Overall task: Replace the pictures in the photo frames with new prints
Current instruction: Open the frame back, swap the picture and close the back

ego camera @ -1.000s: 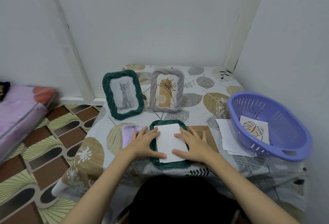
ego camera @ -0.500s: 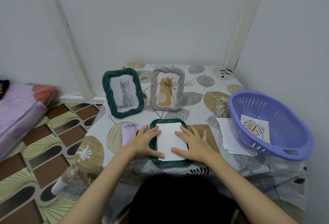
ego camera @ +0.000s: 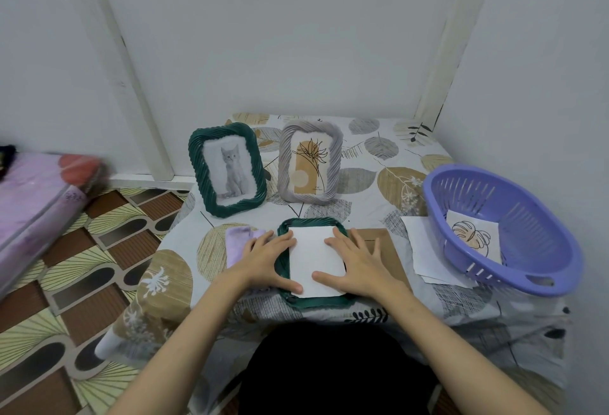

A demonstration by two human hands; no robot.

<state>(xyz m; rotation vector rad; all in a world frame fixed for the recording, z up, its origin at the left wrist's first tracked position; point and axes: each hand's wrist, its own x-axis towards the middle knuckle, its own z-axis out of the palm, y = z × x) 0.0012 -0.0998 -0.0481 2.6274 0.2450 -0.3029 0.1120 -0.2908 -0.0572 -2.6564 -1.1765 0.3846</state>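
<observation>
White print [ego camera: 315, 261] hasn't really budged over the last second, it's blank side up in the green frame [ego camera: 314, 301] at lower centre, left hand [ego camera: 267, 259] and right hand [ego camera: 357, 263] both flat, pressing it down, so it's probably just getting seated.

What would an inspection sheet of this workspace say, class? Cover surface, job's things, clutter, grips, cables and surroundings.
Surface: table under leaf-print cloth.
Job's things: flat green frame face down, white sheet on it; cat frame and grey frame upright; brown backing board; print in purple basket.
Clutter: lilac cloth, loose papers.
Grips: left hand and right hand press the sheet flat.
Cables: nothing seen.
Surroundings: white walls, patterned floor, pink mattress.
</observation>
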